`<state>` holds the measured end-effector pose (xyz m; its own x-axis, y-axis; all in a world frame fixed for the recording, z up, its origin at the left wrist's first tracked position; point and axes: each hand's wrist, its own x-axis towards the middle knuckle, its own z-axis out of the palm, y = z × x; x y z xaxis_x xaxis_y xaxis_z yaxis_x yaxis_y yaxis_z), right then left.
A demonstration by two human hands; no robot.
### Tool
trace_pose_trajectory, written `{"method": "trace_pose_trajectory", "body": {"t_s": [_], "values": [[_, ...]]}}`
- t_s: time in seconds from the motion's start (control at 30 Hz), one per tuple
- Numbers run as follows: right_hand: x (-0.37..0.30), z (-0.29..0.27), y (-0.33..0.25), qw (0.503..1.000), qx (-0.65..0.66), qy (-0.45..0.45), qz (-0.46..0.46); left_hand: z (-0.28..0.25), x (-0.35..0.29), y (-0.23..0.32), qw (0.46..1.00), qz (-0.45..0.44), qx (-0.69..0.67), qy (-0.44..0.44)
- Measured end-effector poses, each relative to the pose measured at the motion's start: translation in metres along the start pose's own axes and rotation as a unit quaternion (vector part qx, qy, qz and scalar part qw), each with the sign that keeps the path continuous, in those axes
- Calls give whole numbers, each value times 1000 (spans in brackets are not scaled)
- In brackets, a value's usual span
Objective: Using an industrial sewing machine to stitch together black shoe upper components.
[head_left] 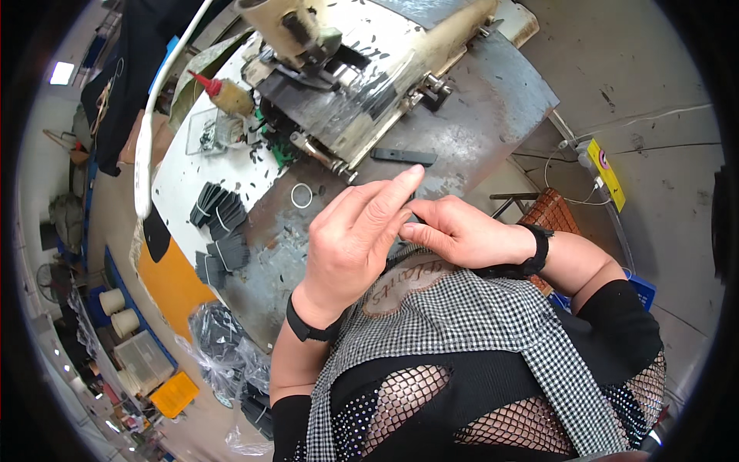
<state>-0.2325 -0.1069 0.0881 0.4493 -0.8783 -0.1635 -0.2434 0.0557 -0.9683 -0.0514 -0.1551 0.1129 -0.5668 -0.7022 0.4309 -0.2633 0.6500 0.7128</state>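
Both hands are up close here, so fingertip control is where I'd put the effort. The right hand (469, 235) has thumb and index finger closed in what looks like a pinch on a small dark piece (414, 219), which sits right where the two hands meet, just in front of the apron (443, 316) and near the front of the desk (269, 258). The left hand (346, 235) comes in from the other side with its fingers bent and its tips beside the piece, but honestly I can't tell if it's gripping too, since its own fingers block the view. Most of the piece is covered as well, so no clue about its shape. My take: let one hand do the steady holding and the other do the fiddly bit, and keep the pinch light, because something that small could easily bend or slip. I'd also tilt the left fingers back a little so the edge being worked on is actually visible. Working over the desk rather than over the lap seems smarter too, in case it drops. Watch the longer dark bar (403, 156) lying by the machine (369, 96), just past the left fingertips, as it'd be easy to knock. The dark bundles (223, 212) off to the left are well out of the way.
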Motion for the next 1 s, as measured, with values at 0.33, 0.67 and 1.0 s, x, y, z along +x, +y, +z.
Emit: {"method": "trace_pose_trajectory", "body": {"t_s": [0.33, 0.67, 1.0], "values": [[20, -22, 5, 989, 38, 48, -131, 28, -2, -35, 680, -271, -656, 187], [36, -36, 3, 982, 151, 37, -104, 36, 2, -56, 695, -403, -584, 116], [41, -43, 1, 921, 389, -21, -22, 37, -6, -64, 704, -240, -656, 126]]}}
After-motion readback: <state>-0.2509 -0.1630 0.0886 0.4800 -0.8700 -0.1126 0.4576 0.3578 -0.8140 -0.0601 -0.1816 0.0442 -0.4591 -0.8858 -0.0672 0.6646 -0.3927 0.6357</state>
